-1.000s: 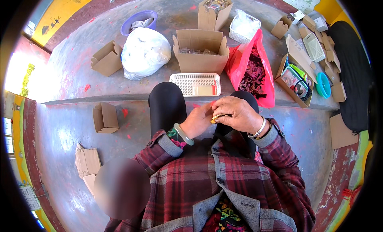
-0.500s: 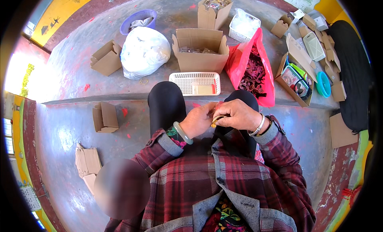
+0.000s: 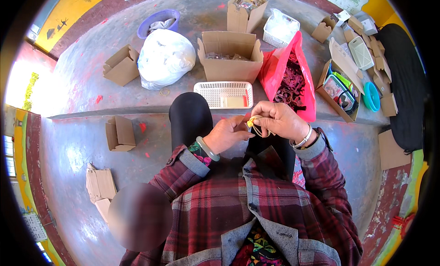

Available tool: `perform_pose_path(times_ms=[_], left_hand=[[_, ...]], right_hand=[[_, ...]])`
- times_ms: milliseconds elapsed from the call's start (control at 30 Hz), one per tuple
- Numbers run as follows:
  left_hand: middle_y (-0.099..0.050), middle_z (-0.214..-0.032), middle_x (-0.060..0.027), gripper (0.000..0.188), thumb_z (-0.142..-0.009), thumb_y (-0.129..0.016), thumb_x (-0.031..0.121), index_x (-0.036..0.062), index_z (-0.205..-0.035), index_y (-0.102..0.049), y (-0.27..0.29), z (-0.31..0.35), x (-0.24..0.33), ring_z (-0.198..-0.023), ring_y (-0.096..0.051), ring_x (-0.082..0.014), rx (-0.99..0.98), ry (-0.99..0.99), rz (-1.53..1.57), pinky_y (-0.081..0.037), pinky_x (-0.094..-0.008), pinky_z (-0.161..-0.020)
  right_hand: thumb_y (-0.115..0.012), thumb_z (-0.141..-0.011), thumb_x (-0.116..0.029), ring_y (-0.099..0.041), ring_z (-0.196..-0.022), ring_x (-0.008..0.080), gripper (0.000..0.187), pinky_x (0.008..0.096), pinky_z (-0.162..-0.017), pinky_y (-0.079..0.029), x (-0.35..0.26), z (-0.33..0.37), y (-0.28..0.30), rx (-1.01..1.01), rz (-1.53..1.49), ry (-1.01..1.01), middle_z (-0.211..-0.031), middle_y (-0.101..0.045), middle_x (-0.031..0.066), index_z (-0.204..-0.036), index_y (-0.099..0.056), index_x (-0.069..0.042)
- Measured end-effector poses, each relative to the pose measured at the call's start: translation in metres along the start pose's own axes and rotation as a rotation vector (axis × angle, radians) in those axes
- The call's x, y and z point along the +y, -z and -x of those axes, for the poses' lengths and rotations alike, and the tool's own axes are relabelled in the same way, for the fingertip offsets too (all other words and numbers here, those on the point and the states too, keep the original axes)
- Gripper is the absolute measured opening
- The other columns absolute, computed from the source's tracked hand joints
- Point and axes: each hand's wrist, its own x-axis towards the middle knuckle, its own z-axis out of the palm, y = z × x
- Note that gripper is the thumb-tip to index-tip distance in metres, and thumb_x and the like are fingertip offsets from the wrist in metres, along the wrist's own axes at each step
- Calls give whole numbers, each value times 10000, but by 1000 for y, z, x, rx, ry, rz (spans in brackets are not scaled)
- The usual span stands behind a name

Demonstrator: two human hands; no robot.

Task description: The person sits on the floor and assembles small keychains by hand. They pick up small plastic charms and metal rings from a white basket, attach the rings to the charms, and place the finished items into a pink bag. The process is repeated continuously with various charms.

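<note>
A small yellow piece (image 3: 250, 123) with a thin loop of band (image 3: 262, 131) hanging from it sits pinched between both hands, just in front of the white mesh basket (image 3: 223, 94) and above the person's dark-trousered knees. The right hand (image 3: 280, 122) has its grip closed on the yellow piece, fingertips curled tight around it and the loop trailing beneath the fingers. The left hand (image 3: 228, 134) meets it from the other side, thumb and forefinger drawn together at the same piece; how firmly it holds cannot be told. A pale green bangle (image 3: 207, 149) circles the left wrist, a silver one (image 3: 303, 140) the right.

The white mesh basket lies on the concrete step (image 3: 91, 83), holding a flat pale packet. Behind the basket stands an open cardboard box (image 3: 230, 60). To the right of the basket, touching that box, a red plastic bag (image 3: 288, 78) gapes open, full of dark reddish bands. Left of the basket lies a knotted white bag (image 3: 165, 57), and beyond that a small empty carton (image 3: 121, 67). Below the step, well left of the basket, another small carton (image 3: 120, 133) stands on the floor.
</note>
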Motion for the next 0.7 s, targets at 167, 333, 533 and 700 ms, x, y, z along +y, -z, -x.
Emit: perform_pose_path(times_ms=[167, 333, 533, 700], left_hand=[[-601, -838, -31, 346, -782, -638, 27, 12, -1109, -524, 0, 1, 2, -756, -567, -79, -11, 23, -47, -490, -241, -689], [-590, -789, -19, 344, -781, -643, 52, 17, -1103, -527, 0, -1, -1, -715, -546, -74, -13, 8, -33, -470, -234, -663], [-600, -810, -20, 321, -785, -633, 19, 18, -1088, -528, 0, -1, -3, -739, -564, -75, -10, 5, -61, -485, -234, -682], [-600, -818, -19, 350, -790, -617, 5, 25, -1126, -519, -2, -2, -8, -741, -568, -75, -11, -28, -37, -486, -232, -682]], right_hand=[[-536, -882, -139, -532, -480, 65, 120, 208, -457, -409, 3, -5, -1, 89, -13, -11, -628, -585, 24, -894, -517, -21], [-544, -872, -126, -524, -476, 66, 113, 214, -443, -405, 0, -4, -8, 189, 121, -12, -637, -595, 31, -867, -536, -13], [-576, -833, -137, -553, -445, 110, 123, 241, -429, -408, -7, -3, -8, 170, 264, 16, -580, -596, 73, -847, -553, -17], [-564, -833, -129, -563, -450, 124, 116, 254, -436, -421, -6, -5, -11, 234, 178, -48, -571, -590, 68, -851, -562, -15]])
